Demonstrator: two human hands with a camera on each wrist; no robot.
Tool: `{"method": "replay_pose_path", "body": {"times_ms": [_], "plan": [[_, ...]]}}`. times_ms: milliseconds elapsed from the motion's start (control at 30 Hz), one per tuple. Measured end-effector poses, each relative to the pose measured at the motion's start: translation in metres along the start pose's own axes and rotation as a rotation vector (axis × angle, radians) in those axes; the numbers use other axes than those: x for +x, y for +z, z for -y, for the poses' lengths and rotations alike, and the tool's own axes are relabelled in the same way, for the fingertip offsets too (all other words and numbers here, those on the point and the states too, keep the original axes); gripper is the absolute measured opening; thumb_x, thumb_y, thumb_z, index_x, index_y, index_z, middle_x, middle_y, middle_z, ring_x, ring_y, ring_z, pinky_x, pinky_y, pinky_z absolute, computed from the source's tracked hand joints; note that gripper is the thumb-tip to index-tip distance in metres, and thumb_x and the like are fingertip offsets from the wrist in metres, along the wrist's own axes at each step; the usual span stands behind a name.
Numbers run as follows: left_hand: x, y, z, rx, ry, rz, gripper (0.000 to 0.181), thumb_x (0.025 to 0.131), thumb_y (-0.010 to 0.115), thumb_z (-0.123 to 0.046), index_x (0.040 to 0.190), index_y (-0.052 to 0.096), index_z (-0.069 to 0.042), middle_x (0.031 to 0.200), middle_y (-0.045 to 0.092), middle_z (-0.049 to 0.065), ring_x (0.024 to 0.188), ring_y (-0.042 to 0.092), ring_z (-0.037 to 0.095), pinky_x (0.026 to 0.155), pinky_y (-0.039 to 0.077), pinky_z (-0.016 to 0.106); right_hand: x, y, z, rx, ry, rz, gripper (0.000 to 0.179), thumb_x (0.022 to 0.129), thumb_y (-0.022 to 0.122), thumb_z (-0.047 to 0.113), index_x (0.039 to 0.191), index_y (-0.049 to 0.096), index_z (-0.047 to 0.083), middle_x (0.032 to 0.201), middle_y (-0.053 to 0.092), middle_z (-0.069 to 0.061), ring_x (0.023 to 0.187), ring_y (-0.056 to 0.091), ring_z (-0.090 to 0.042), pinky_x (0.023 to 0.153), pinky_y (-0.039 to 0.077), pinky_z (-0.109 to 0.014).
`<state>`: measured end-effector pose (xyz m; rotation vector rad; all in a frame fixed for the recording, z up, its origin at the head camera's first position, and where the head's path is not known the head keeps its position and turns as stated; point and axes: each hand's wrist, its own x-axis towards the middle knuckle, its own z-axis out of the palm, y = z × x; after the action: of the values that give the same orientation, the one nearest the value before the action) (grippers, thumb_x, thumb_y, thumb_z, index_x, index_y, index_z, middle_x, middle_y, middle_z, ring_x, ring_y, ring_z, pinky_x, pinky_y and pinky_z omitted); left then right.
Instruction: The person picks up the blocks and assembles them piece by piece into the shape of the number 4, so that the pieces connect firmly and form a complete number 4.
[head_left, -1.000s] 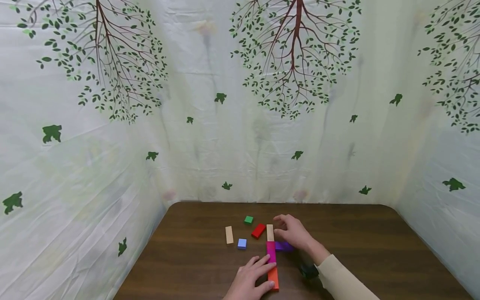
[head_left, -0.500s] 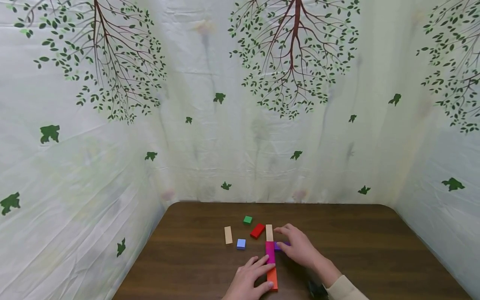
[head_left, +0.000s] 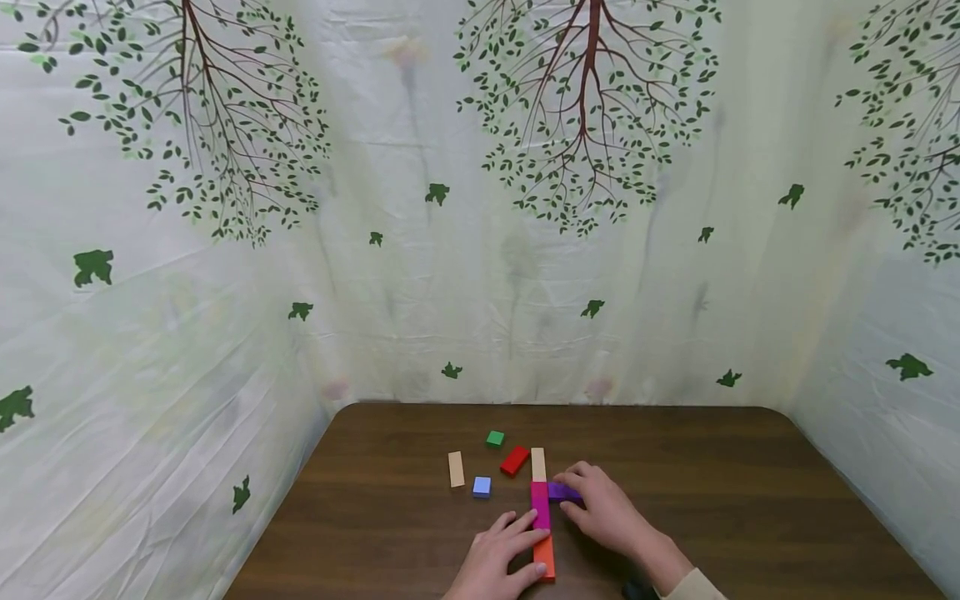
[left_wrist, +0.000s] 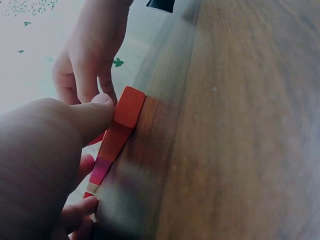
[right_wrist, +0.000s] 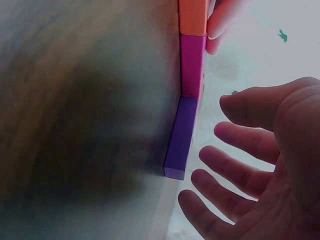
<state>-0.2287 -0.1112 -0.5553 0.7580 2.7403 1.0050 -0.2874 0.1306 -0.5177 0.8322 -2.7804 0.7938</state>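
Note:
An orange block (head_left: pixel 545 561), a magenta block (head_left: pixel 540 505) and a beige block (head_left: pixel 537 464) lie end to end in a row on the table. Off the magenta block's right side points a purple block (head_left: pixel 561 492). My left hand (head_left: pixel 495 554) rests along the row's left side, its fingertips on the magenta block and its thumb at the orange block (left_wrist: pixel 130 109). Close over the purple block is my right hand (head_left: pixel 607 512), its fingers spread apart. The right wrist view shows a gap between those fingers and the purple block (right_wrist: pixel 181 137).
Left of the row lie a red block (head_left: pixel 514 461), a small green block (head_left: pixel 495 438), a small blue block (head_left: pixel 482 487) and a second beige block (head_left: pixel 456 469). A cloth backdrop (head_left: pixel 517 333) with printed trees hangs behind the brown table (head_left: pixel 690 467).
My right hand has drawn back from beside the beige block toward me, over and then to the near side of the purple block. The left hand and the blocks stay put.

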Motion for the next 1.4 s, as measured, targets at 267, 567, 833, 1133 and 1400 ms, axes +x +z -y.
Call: {"method": "replay_pose_path", "body": {"times_ms": [267,567,833,1133,1400], "plan": [[-0.0009,0.0008,0.0002,0.001,0.012,-0.019,0.05,0.096,0.055,-0.06,0.142,0.057,-0.041,0.155,0.041,-0.013,0.142,0.035,0.037,0.097,0.034,0.067,-0.0012,0.0045,0.0001,-0.061,0.004,0.019,0.035,0.092,0.074,0.024,0.125,0.07,0.013,0.115,0.059,0.003,0.107,0.054,-0.02,0.087,0.052,-0.045],[0.0004,0.002,0.0014,0.002,-0.008,0.003,0.051,0.096,0.053,-0.061,0.143,0.056,-0.041,0.156,0.04,-0.014,0.143,0.034,0.037,0.097,0.034,0.067,-0.0035,0.0085,0.0016,-0.12,0.009,0.052,0.037,0.09,0.076,0.027,0.123,0.072,0.011,0.114,0.057,0.001,0.105,0.053,-0.02,0.085,0.052,-0.045],[0.0002,0.002,0.001,0.008,0.001,-0.005,0.051,0.097,0.053,-0.061,0.143,0.056,-0.04,0.156,0.041,-0.013,0.143,0.034,0.036,0.097,0.034,0.067,-0.0044,0.0095,0.0015,-0.17,-0.03,0.029,0.037,0.089,0.077,0.026,0.122,0.073,0.01,0.114,0.057,0.001,0.107,0.054,-0.022,0.086,0.052,-0.045],[0.0004,0.0005,0.0012,-0.003,0.015,-0.015,0.051,0.097,0.054,-0.06,0.144,0.055,-0.041,0.156,0.04,-0.013,0.142,0.035,0.036,0.096,0.034,0.067,-0.0047,0.0085,0.0025,-0.19,-0.024,0.049,0.039,0.09,0.077,0.027,0.125,0.072,0.011,0.119,0.058,-0.002,0.112,0.055,-0.025,0.088,0.052,-0.047],[-0.0017,-0.0019,-0.0031,-0.027,0.023,-0.048,0.049,0.098,0.056,-0.056,0.144,0.055,-0.04,0.156,0.042,-0.01,0.14,0.038,0.034,0.095,0.034,0.068,-0.0049,0.0085,0.0035,-0.197,-0.026,0.051,0.041,0.089,0.078,0.028,0.126,0.071,0.011,0.118,0.058,-0.001,0.112,0.055,-0.026,0.086,0.053,-0.046]]}}
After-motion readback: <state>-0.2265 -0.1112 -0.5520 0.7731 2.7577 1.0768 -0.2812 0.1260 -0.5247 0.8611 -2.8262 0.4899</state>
